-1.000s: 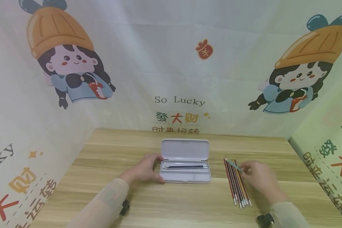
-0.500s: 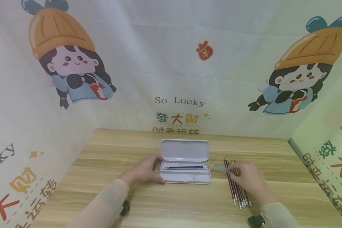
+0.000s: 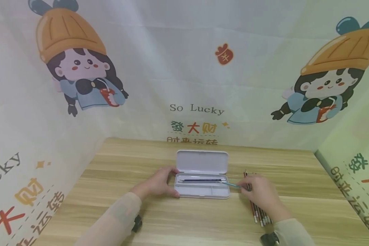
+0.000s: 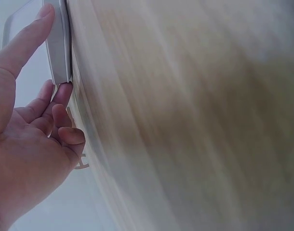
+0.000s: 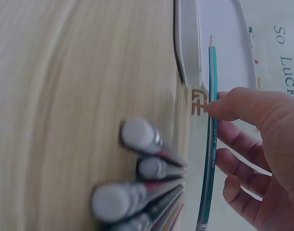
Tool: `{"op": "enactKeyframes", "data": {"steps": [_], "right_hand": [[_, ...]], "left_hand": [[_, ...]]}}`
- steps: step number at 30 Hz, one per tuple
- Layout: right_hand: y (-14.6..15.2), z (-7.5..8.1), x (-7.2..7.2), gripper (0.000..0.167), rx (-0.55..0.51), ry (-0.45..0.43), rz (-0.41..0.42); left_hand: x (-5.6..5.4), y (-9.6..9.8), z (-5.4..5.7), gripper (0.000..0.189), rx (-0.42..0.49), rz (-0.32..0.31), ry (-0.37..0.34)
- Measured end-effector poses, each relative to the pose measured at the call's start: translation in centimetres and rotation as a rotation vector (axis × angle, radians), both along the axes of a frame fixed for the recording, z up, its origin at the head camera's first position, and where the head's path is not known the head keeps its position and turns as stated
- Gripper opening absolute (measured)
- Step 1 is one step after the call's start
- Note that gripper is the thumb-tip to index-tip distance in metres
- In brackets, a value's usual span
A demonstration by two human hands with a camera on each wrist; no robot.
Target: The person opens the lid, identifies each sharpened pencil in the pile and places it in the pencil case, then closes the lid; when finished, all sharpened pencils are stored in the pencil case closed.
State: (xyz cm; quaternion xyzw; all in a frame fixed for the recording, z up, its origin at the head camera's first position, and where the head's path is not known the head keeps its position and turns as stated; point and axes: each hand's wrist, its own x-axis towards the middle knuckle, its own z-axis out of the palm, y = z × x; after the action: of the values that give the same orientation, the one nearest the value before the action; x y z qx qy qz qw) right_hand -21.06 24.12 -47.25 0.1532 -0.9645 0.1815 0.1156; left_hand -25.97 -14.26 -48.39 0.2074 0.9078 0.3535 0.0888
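A white pencil case [image 3: 192,190] lies open on the table, its lid [image 3: 202,162] tipped back. Dark pencils [image 3: 196,180] rest in its long rear compartment. My left hand [image 3: 158,183] holds the case by its left end, thumb at the front corner and fingers at the back. Between thumb and fingertips, my right hand [image 3: 261,191] pinches a green pencil [image 5: 210,159]. In the head view that pencil points left, its tip over the right part of the case. Below the right hand lies a bundle of pencils [image 3: 258,215], partly hidden by it.
White eraser ends [image 5: 140,134] of the bundled pencils show close up in the right wrist view. A printed cloth [image 3: 147,85] hangs behind the wooden table [image 3: 184,218] and along both sides.
My right hand has lifted the green pencil off the bundle and carried it left until its tip reaches over the case. The left hand stays at the case's left end.
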Motion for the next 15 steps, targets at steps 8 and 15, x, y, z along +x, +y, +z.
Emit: {"op": "enactKeyframes", "data": {"steps": [8, 15], "right_hand": [[-1.6, 0.1, -0.7, 0.015, 0.012, 0.009, 0.020], [-3.3, 0.4, -1.2, 0.014, -0.003, -0.013, 0.036]], "left_hand": [[-0.2, 0.0, -0.1, 0.084, -0.007, -0.004, 0.010], [-0.4, -0.1, -0.4, 0.085, -0.007, -0.005, 0.008]]}}
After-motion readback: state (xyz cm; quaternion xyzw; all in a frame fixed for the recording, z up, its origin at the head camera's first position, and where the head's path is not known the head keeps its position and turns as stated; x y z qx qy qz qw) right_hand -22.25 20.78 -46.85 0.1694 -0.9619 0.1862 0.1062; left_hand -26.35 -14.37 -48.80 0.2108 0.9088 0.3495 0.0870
